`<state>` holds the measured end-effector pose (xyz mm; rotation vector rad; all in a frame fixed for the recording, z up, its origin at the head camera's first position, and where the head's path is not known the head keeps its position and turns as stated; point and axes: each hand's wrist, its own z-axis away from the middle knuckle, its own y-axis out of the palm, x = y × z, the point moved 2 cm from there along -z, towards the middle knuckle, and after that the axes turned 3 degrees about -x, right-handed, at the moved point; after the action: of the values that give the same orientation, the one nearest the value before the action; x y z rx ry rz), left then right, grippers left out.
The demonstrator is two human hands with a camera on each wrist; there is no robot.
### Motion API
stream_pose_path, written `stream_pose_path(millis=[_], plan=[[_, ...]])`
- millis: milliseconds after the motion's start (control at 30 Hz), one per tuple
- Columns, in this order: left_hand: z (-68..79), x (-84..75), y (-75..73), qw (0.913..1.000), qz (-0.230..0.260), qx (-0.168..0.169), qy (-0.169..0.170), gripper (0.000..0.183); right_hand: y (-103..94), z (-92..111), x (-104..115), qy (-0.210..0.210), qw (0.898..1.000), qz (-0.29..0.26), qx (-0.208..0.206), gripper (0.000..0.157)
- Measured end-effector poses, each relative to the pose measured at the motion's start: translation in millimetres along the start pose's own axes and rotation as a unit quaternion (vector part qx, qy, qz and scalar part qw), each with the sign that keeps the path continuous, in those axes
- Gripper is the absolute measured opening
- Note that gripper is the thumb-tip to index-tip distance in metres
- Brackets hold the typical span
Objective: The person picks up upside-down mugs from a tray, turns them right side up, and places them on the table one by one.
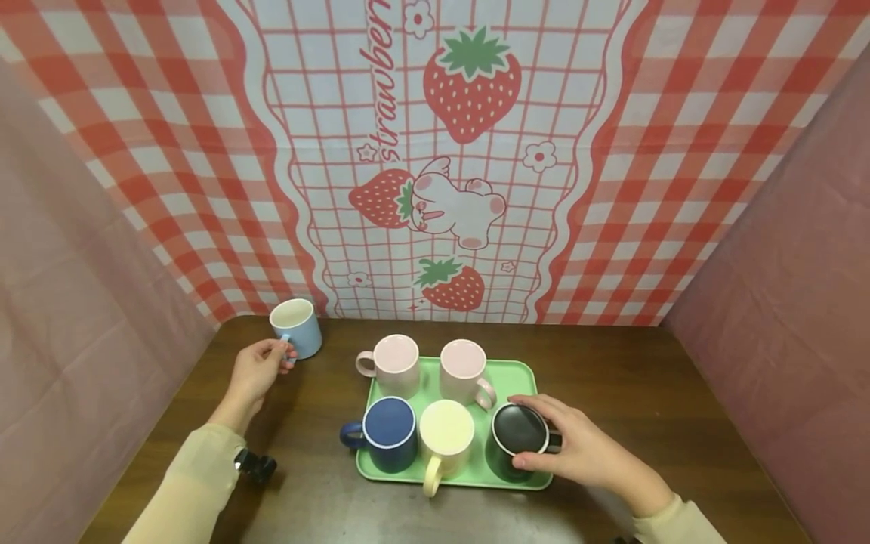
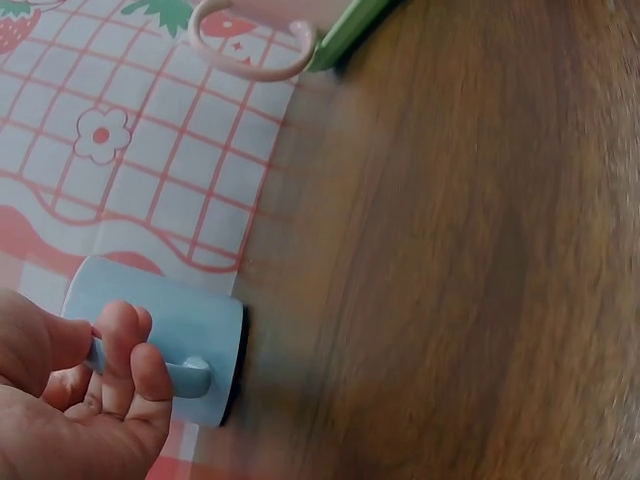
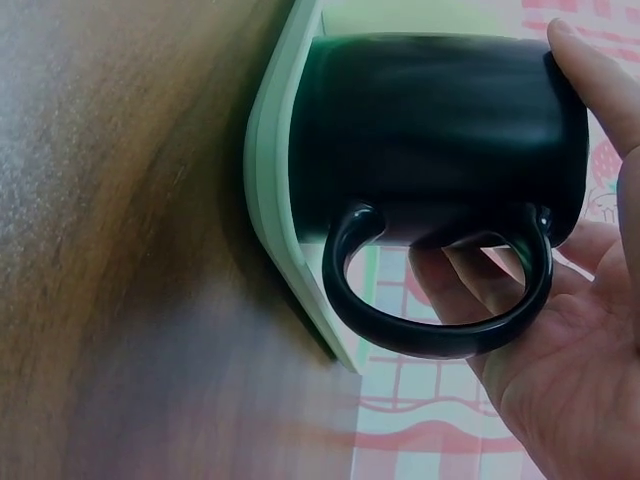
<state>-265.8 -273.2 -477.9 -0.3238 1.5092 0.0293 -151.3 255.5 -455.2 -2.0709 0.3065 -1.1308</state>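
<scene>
My left hand (image 1: pixel 257 370) pinches the handle of a light blue mug (image 1: pixel 306 338) between thumb and fingers. That mug stands upright near the back left of the table; in the left wrist view its handle (image 2: pixel 190 378) shows between the fingertips. My right hand (image 1: pixel 578 449) grips a black mug (image 1: pixel 519 431) near its rim, thumb on the near side and fingers on the far side. The black mug is upright at the front right corner of a green tray (image 1: pixel 519 372). Its black handle (image 3: pixel 440 340) points toward my right palm.
Also on the tray are two pink mugs (image 1: pixel 396 366) (image 1: pixel 462 370) at the back, a navy mug (image 1: pixel 390 434) at front left and a pale yellow mug (image 1: pixel 446 431) in the front middle. A strawberry-print cloth (image 1: pixel 469 91) hangs behind the wooden table (image 1: pixel 306 483).
</scene>
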Motion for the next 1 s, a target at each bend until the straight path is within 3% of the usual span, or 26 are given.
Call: stream_pose_path(millis=[500, 1000], plan=[[0.6, -0.8, -3.5, 0.9997, -0.015, 0.002, -0.022, 0.034, -2.0, -1.4, 3.8, 0.015, 1.0, -0.019, 0.014, 0.075], [3.2, -2.1, -1.2, 0.9992, -0.028, -0.01, -0.026, 0.036, -3.2, -2.7, 3.8, 0.004, 1.0, -0.008, 0.015, 0.074]])
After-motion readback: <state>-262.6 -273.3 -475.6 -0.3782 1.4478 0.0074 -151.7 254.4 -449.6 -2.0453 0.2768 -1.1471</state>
